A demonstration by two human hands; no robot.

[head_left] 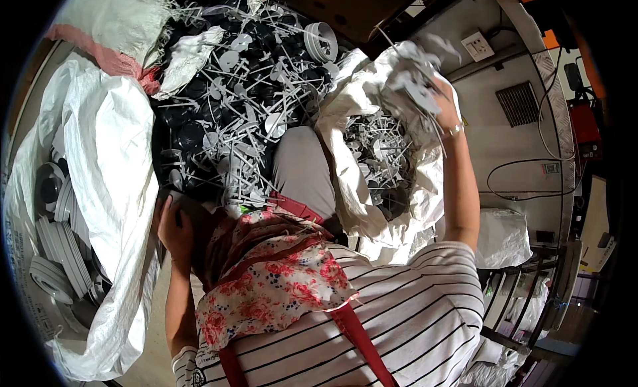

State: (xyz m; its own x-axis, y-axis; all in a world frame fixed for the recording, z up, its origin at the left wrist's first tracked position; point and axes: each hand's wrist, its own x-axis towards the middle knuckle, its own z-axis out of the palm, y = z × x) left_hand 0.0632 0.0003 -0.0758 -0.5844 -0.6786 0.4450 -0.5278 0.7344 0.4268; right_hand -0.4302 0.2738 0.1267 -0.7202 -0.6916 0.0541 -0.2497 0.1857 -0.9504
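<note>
My right hand is raised over a white woven sack at the right. It is closed on a bunch of grey plastic pieces with flat discs and thin stems, smeared by motion. More such grey pieces lie inside that sack. My left hand is low at the left, beside the near edge of a big heap of grey stemmed pieces mixed with round black parts. Its fingers reach forward, partly in shadow, and nothing shows held in them.
At the left, another white sack holds grey round, ridged parts. Behind it leans a full sack with a red band. A stack of grey rings rests on the heap's far side. A wall socket and a cable are at the right.
</note>
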